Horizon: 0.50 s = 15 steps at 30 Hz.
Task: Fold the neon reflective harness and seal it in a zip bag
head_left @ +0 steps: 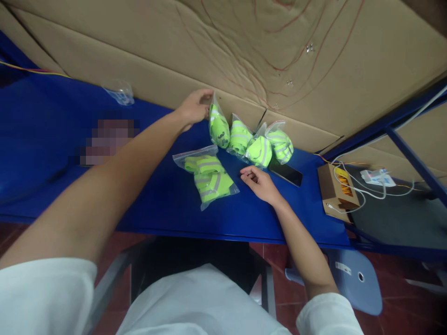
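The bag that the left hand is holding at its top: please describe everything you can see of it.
The bag is a small clear plastic pouch with a rolled neon yellow-green item inside, crossed by grey reflective stripes. It stands nearly upright on the blue table, against the cardboard wall. The left hand pinches its top edge. It is the leftmost of a row of similar bags and seems to touch the next one.

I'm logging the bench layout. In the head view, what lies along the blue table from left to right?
Empty clear bag → left hand pinching a bagged green vest → black phone → cardboard box → white charger.
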Motion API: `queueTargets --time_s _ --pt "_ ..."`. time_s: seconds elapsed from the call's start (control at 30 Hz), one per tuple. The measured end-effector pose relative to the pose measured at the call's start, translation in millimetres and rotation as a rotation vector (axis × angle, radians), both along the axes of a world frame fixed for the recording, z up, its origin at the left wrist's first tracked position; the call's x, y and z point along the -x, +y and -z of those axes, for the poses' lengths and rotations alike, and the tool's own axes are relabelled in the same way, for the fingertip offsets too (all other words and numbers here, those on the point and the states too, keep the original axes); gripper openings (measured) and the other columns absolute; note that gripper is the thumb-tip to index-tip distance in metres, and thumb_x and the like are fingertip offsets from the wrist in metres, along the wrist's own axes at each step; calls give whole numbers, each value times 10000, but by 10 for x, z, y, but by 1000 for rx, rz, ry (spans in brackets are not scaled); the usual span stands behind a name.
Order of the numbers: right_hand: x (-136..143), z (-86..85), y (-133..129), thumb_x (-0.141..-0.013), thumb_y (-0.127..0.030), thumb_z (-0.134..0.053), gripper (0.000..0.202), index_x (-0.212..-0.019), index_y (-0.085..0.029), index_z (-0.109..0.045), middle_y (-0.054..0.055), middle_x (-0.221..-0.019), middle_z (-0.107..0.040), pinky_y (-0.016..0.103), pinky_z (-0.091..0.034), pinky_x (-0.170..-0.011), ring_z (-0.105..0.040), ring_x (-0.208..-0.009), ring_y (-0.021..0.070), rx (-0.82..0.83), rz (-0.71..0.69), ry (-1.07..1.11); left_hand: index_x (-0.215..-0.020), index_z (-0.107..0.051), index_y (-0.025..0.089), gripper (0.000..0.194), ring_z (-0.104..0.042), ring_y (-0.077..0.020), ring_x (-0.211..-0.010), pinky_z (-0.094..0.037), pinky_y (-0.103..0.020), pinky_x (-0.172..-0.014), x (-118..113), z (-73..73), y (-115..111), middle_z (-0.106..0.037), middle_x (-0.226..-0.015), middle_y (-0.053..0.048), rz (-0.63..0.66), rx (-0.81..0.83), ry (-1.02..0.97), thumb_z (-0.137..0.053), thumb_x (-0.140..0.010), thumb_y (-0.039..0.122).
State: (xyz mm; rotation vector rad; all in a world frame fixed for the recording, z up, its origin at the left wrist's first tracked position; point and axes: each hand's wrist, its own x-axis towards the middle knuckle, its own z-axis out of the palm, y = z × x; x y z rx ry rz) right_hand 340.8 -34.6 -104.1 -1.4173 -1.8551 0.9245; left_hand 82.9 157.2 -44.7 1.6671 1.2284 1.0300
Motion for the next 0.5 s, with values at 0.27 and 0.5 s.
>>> queueTargets --time_s 0.27,0.5 --pt "0 13 -10 -979 -470 -635 310 -1104 -197 -709 56 -949 -730 279 -531 -738 -658 -799 145 -33 -29 -23 -1417 -597 218 771 -604 -177 -1127 -553 -406 -1053 514 27 -321 -651 -1461 -72 160 24 -140 -871 -701 296" --pt "5 -25 -20 -978 -447 -648 265 -1069 -208 -720 54 -935 -727 296 -522 -739 -658 -795 156 -47 -40 -50 -956 -710 231 449 -559 -126 -819 -485 -330 -854 889 301 -679 -698 -846 25 -44 -80 69 -798 -723 605"
